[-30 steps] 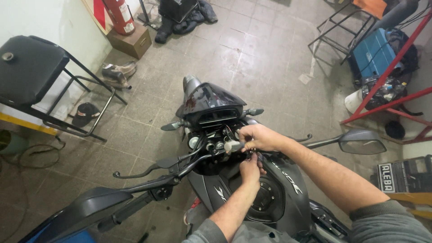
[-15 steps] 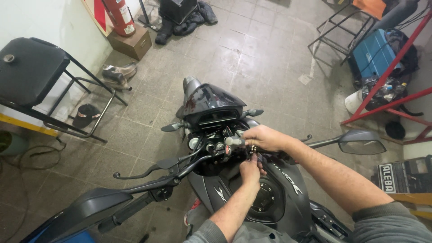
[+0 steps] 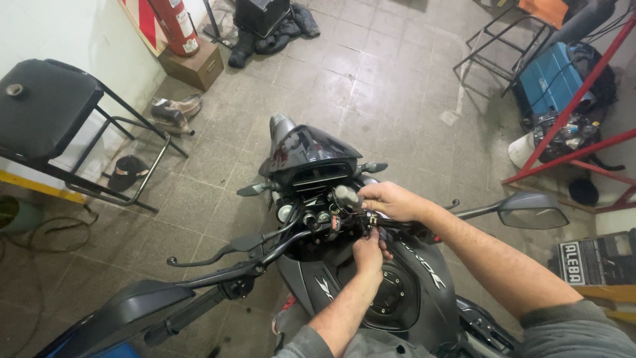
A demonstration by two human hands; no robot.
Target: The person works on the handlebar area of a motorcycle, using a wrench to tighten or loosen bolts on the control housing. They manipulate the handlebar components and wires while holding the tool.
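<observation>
Motorcycle [image 3: 371, 285] handlebars [image 3: 265, 255] are being worked on at their middle, where the bike stands on a tiled floor [image 3: 371, 93] in a workshop, its black nose fairing [image 3: 308, 149] pointed away from the camera. The right hand [image 3: 391, 201] is closed around a small fitting at the clamp area of the bars, with a round grey part [image 3: 346, 196] held just at its fingertips. The left hand [image 3: 368, 252] is brought up from below and pinched on something small just under the right hand; what exactly is gripped cannot be told, as the fingers hide it. The two hands are close together, almost touching.

A small piece could be dropped from here if either grip is loosened, and it would likely be lost down between the tank [image 3: 391, 298] and the frame or onto the floor. The cables near the clamp could also be snagged or pinched if the fitting is turned hard.

Around the bike, a black metal stand [image 3: 73, 126] is placed to the left, with a dark cap [image 3: 127, 171] beneath it. A red fire extinguisher [image 3: 173, 25] is set on a brown box [image 3: 195, 65] by the wall. A red frame [image 3: 570, 132] and a blue machine [image 3: 546, 79] are kept at the right. The right mirror [image 3: 533, 210] juts out beside the right forearm, and the left lever [image 3: 212, 252] is well clear of the hands.
</observation>
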